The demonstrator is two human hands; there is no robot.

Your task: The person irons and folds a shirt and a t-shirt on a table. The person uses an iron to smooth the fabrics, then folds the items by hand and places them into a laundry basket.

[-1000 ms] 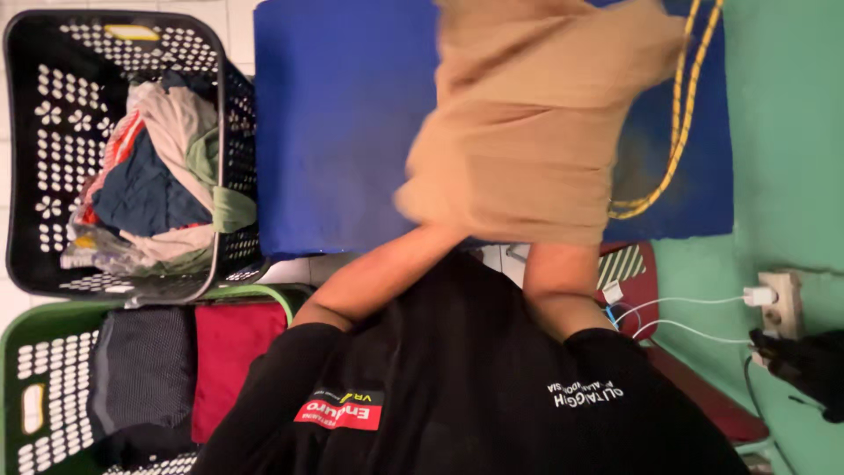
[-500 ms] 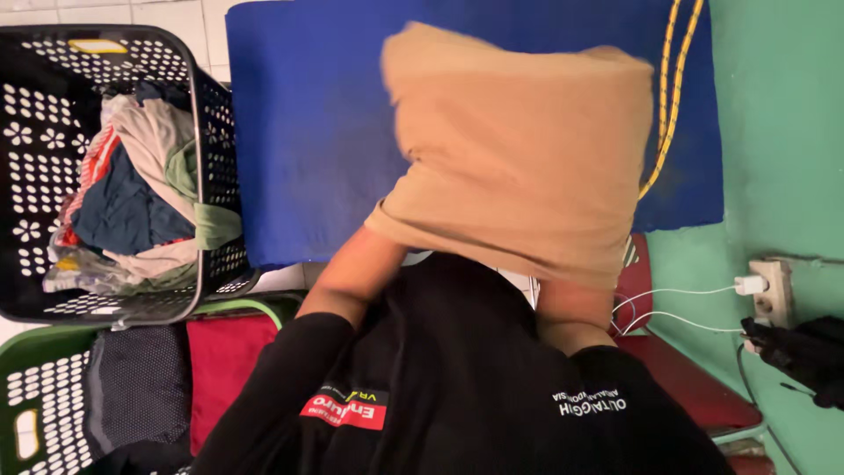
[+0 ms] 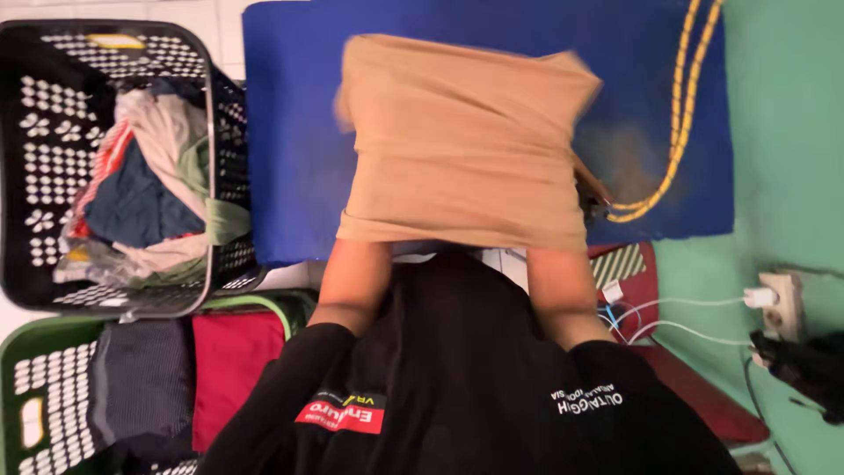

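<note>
A tan cloth [image 3: 462,141] is spread wide over a blue mat [image 3: 294,132], held up in front of me. Both my hands are hidden behind it. My left forearm [image 3: 356,281] runs under its lower left edge and my right forearm [image 3: 554,290] under its lower right edge. The cloth's top corners are blurred. My black shirt [image 3: 457,387] fills the bottom of the view.
A black laundry basket [image 3: 53,132] with mixed clothes stands at the left. Below it a green basket [image 3: 26,413] holds folded dark and red pieces. A yellow cord [image 3: 677,132] lies on the mat's right side. A wall socket with white cables [image 3: 774,303] sits on the green wall.
The tan cloth has come down from the upper right and opened out flatter and wider over the blue mat. Both arms followed it.
</note>
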